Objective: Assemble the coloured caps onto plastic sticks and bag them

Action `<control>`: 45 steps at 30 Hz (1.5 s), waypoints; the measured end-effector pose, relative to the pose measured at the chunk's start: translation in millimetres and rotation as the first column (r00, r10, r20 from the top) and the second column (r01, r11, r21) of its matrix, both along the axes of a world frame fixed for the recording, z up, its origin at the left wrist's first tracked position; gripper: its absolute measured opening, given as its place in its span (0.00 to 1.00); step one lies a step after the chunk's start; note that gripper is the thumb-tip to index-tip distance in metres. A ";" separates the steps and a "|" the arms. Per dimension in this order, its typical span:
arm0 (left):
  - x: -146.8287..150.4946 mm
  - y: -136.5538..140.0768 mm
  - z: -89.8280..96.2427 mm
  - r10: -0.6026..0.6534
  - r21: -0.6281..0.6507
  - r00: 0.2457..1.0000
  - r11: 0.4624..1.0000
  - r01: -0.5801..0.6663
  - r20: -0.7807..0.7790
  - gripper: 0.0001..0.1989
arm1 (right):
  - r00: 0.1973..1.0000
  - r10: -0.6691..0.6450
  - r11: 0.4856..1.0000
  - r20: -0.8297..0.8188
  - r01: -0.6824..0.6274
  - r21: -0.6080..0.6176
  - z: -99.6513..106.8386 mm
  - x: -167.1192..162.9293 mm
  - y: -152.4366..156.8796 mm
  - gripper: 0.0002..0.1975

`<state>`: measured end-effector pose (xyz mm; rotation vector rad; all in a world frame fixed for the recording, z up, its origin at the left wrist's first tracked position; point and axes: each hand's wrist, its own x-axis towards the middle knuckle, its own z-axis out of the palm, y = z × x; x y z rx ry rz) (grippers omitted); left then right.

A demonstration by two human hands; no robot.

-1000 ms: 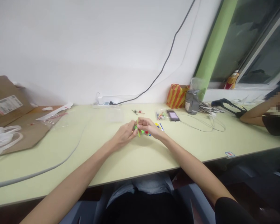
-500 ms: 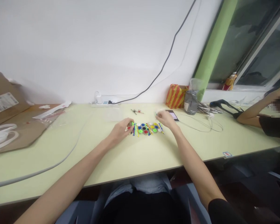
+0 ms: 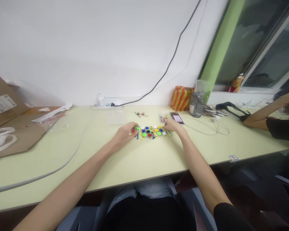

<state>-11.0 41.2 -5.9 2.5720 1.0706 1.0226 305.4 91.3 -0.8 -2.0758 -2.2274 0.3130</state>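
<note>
A cluster of coloured round pieces (image 3: 148, 131) lies on the table in front of me, with thin coloured sticks (image 3: 152, 132) in bunches across it. My left hand (image 3: 127, 131) has its fingers bent around the left end of the cluster, by a green piece (image 3: 138, 128). At the right end, the fingertips of my right hand (image 3: 172, 125) are pinched together beside several sticks. What they hold is too small to make out. Just behind that hand, a little pile of coloured sticks (image 3: 162, 118) shows.
A phone (image 3: 177, 118) lies behind my right hand, near a striped bag (image 3: 180, 98) and a grey pouch (image 3: 196, 105). Dark and red clips (image 3: 141, 114) lie farther back. Cardboard (image 3: 19, 134) covers the far left. Another person's arm (image 3: 267, 109) rests at right.
My right hand has come down and nearer, from above the small stick pile to the right end of the cluster. The left hand stays at the left end.
</note>
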 end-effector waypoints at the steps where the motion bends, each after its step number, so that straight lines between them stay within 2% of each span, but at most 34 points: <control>1: 0.0 0.4 -0.6 -0.002 0.001 1.000 1.000 0.002 -0.001 0.12 | 1.000 -0.001 1.000 0.005 0.001 -0.008 0.3 0.2 0.6 0.10; 18: -0.3 1.9 -1.6 -0.032 0.020 0.999 0.999 0.033 -0.027 0.10 | 1.000 -0.014 0.998 0.007 0.015 -0.062 2.2 0.5 -4.8 0.10; 25: 0.6 0.8 -0.1 -0.013 0.020 0.999 1.000 0.014 -0.034 0.12 | 0.999 -0.015 0.998 -0.033 0.017 0.052 10.0 -1.8 -10.6 0.11; 27: 1.0 -0.3 0.1 0.000 0.012 0.999 1.000 0.001 -0.040 0.13 | 0.988 0.063 0.989 -0.141 -0.043 0.138 15.4 -10.3 -14.0 0.11; 29: 1.8 -1.7 0.4 0.005 0.007 0.999 1.000 -0.005 -0.034 0.13 | 0.903 0.239 0.962 -0.358 -0.169 0.215 20.0 -24.9 -20.4 0.12; 31: 2.9 -3.3 0.8 0.003 0.002 1.000 1.000 -0.003 -0.021 0.14 | 0.707 0.401 0.916 -0.582 -0.312 0.253 22.1 -43.8 -29.7 0.15; 33: 4.1 -4.9 1.6 -0.008 -0.013 1.000 1.000 0.008 -0.005 0.14 | 0.525 0.466 0.871 -0.712 -0.415 0.264 21.3 -63.0 -39.7 0.18; 36: 5.5 -7.2 2.9 -0.046 -0.051 0.999 0.998 0.047 0.016 0.15 | 0.364 0.455 0.842 -0.813 -0.472 0.260 15.6 -84.9 -50.6 0.19; 38: 6.0 -8.1 3.3 -0.065 -0.072 0.997 0.995 0.068 0.037 0.15 | 0.320 0.418 0.851 -0.850 -0.466 0.243 10.6 -93.0 -53.8 0.19; 40: 6.1 -8.7 3.4 -0.075 -0.086 0.996 0.993 0.080 0.058 0.16 | 0.316 0.400 0.861 -0.860 -0.452 0.234 7.0 -97.2 -54.8 0.20; 43: 6.2 -9.2 3.0 -0.081 -0.092 0.994 0.992 0.088 0.075 0.16 | 0.355 0.419 0.864 -0.835 -0.438 0.247 6.7 -97.5 -52.9 0.19; 45: 6.7 -9.5 2.9 -0.060 -0.075 0.996 0.995 0.065 0.068 0.18 | 0.411 0.471 0.858 -0.781 -0.419 0.297 10.4 -91.4 -48.3 0.17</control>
